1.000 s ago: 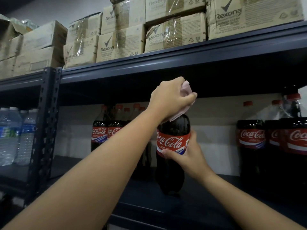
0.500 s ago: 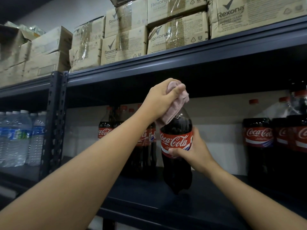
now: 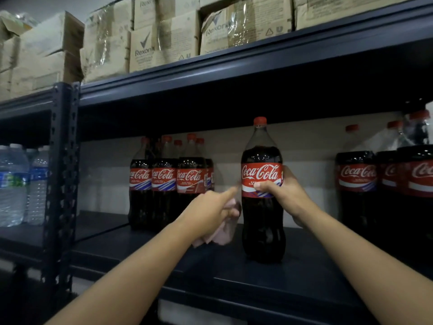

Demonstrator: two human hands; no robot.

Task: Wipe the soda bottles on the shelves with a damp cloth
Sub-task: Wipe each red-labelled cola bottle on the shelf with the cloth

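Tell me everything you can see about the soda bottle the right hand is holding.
The soda bottle is a tall clear plastic one with a red cap, filled with dark cola up to its shoulder, the neck empty. A red Coca-Cola label wraps its middle. It stands upright on the dark shelf, apart from the bottle groups on either side. The right hand grips it at the label. The left hand, holding a pink cloth, is beside it; contact is unclear.

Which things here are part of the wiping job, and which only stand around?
Job: held soda bottle; pink cloth; left hand; right hand; other soda bottles on the shelf.
Not the job: water bottles; cardboard boxes.
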